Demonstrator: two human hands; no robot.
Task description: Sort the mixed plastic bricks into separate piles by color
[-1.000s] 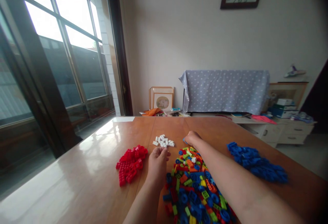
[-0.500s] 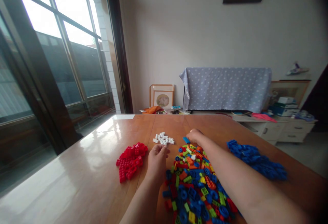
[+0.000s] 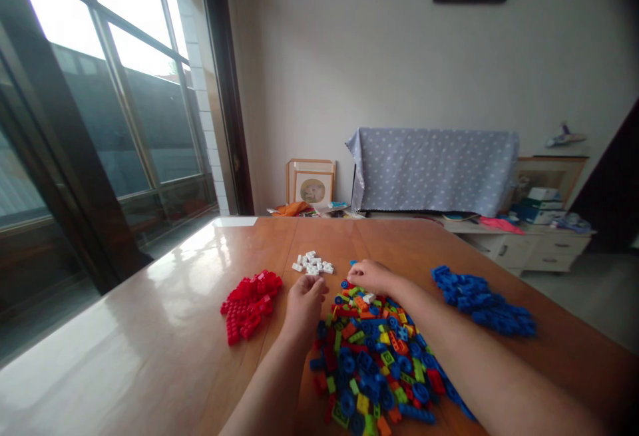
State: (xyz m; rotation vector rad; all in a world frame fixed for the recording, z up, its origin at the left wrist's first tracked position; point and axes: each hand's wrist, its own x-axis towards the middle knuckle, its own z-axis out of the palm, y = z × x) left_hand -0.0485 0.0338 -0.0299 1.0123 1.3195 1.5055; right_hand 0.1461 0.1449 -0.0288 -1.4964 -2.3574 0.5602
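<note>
Multicoloured heap of small plastic building bricks (image 3: 368, 364) lies on the brown wooden worktop (image 3: 164, 329), most of it apparently left unsorted; studded red bricks (image 3: 249, 305), small white bricks (image 3: 313, 264) and blue plastic bricks (image 3: 479, 299) already form separate groups. The left hand (image 3: 304, 299), thumb and fingers drawn together, is beside the white group; the right hand (image 3: 369, 276) curls at the heap's far edge. Whether either pinches anything, I cannot tell.

A mixed pile of toy bricks (image 3: 370, 364) spreads loosely (blue, red, green, orange and yellow all jumbled together); beyond its far left edge, small white bricks (image 3: 312, 267) lie clustered.
</note>
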